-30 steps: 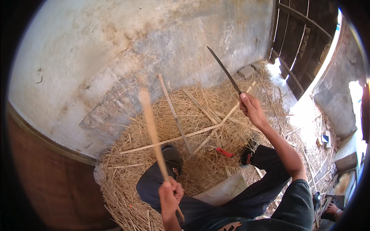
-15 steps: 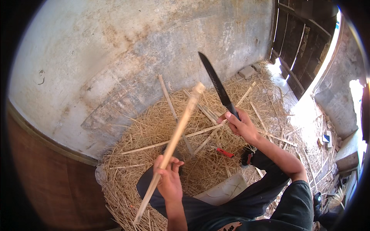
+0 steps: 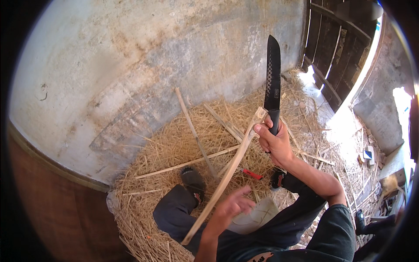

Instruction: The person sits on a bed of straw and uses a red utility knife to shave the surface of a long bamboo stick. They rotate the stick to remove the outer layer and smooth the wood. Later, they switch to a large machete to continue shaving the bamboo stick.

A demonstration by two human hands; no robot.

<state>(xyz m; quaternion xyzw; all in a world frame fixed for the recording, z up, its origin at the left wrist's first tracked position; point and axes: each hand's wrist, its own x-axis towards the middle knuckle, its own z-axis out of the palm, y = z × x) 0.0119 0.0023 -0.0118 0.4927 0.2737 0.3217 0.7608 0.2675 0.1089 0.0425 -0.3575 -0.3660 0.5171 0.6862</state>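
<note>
My right hand grips the black handle of a large knife, its dark blade pointing up. The thumb side of that hand also pinches the top end of a long pale stick, which looks like split bamboo with a knobbly end. From there the stick slants down to the lower left, across my leg. My left hand is off the stick, just right of its lower half, fingers apart and slightly blurred. Below the right hand, a red-handled tool lies on the straw.
Straw-like shavings and several split strips cover the floor between my feet and a stained wall. A whitish curved piece lies between my legs. At the right stand a dark plank door and a small box-like object.
The stick has passed from my left hand to my right, its top moving right. My left hand has let go and moved right. The knife has swung from left-leaning to nearly upright.
</note>
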